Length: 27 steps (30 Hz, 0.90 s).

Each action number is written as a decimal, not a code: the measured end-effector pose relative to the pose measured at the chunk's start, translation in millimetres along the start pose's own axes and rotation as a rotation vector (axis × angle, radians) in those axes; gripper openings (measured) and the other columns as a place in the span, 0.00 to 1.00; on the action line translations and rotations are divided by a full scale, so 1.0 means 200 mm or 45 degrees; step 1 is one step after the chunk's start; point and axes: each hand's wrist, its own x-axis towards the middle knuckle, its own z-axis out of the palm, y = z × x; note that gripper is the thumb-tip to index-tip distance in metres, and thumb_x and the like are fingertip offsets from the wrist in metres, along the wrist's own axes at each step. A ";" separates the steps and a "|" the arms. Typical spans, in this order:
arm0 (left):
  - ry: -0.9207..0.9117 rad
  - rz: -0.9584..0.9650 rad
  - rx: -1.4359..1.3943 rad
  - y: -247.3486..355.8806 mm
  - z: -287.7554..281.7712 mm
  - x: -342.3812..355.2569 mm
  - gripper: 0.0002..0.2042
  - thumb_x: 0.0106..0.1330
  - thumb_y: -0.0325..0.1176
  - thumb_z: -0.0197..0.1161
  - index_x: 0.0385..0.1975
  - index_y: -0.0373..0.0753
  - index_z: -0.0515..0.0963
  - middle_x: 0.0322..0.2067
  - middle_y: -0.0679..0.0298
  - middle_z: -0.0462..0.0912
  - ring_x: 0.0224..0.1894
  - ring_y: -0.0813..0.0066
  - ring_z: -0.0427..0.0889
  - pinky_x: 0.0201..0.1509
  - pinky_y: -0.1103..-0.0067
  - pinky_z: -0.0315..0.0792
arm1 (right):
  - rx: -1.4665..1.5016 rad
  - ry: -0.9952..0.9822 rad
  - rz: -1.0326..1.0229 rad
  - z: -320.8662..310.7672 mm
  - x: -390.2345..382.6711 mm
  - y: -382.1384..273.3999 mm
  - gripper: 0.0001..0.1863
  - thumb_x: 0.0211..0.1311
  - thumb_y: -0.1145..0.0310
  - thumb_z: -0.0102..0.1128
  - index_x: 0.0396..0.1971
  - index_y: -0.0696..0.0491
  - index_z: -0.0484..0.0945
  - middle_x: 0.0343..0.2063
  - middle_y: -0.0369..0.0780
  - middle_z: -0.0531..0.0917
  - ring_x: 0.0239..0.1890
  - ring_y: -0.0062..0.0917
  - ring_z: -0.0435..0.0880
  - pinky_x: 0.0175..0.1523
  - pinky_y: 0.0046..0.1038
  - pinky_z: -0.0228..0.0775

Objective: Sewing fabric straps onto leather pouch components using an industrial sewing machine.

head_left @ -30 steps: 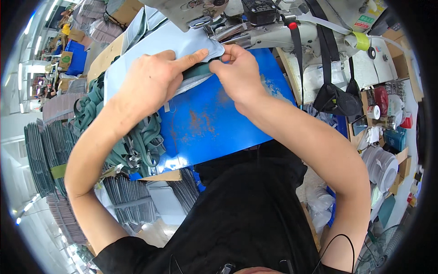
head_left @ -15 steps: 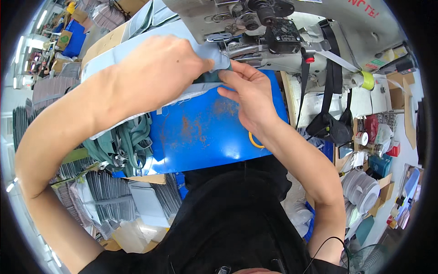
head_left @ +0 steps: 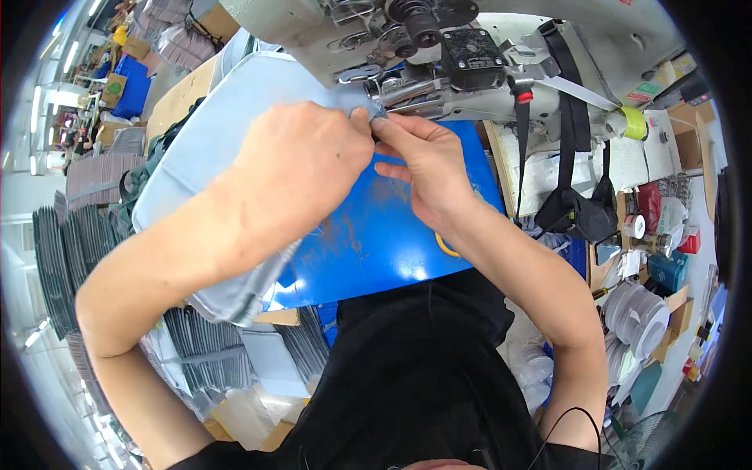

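Observation:
A light-blue fabric panel [head_left: 258,86] lies across the left of the blue work surface [head_left: 352,266], tilted, its near corner hanging over the front edge. My left hand [head_left: 309,149] is closed on the panel's right corner, with the fist and forearm covering much of the cloth. Thumb and fingers of my right hand [head_left: 427,153] pinch the same corner from the other side. Just beyond both hands is the sewing machine [head_left: 423,35] with its metal presser parts [head_left: 407,94]. The fingers hide the exact fold of the cloth at the pinch.
Dark green straps [head_left: 137,184] hang left of the panel. A yellow ring-shaped handle [head_left: 446,245] shows beside my right wrist. Black straps with a pouch [head_left: 580,211] hang from the machine at right. Bundled stacks of panels [head_left: 204,352] stand below left.
The panel has swung round, its left part now reaching toward me over the table's front edge. My left hand has come nearer and lower. The green strap pile at the front is out of sight.

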 end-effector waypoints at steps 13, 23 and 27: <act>0.035 -0.376 -0.162 0.22 0.12 0.04 0.28 0.60 0.26 0.62 0.63 0.24 0.72 0.28 0.55 0.85 0.27 0.58 0.88 0.29 0.69 0.80 | 0.005 0.010 -0.060 0.00 -0.03 -0.01 0.13 0.67 0.70 0.71 0.48 0.58 0.84 0.38 0.38 0.88 0.38 0.20 0.87 0.39 0.26 0.80; 0.158 -0.566 -0.326 0.34 0.21 0.15 0.21 0.58 0.26 0.62 0.51 0.24 0.75 0.27 0.52 0.86 0.28 0.54 0.88 0.30 0.64 0.81 | 0.189 -0.139 -0.133 -0.06 0.05 0.08 0.10 0.70 0.71 0.68 0.47 0.58 0.85 0.39 0.37 0.88 0.40 0.17 0.86 0.43 0.23 0.79; 0.292 -0.818 -0.543 0.36 0.25 0.19 0.11 0.62 0.28 0.60 0.40 0.31 0.70 0.24 0.51 0.85 0.28 0.51 0.88 0.31 0.61 0.80 | 0.126 -0.148 -0.166 -0.11 0.05 0.06 0.12 0.69 0.71 0.68 0.47 0.61 0.84 0.37 0.38 0.88 0.35 0.16 0.84 0.40 0.20 0.76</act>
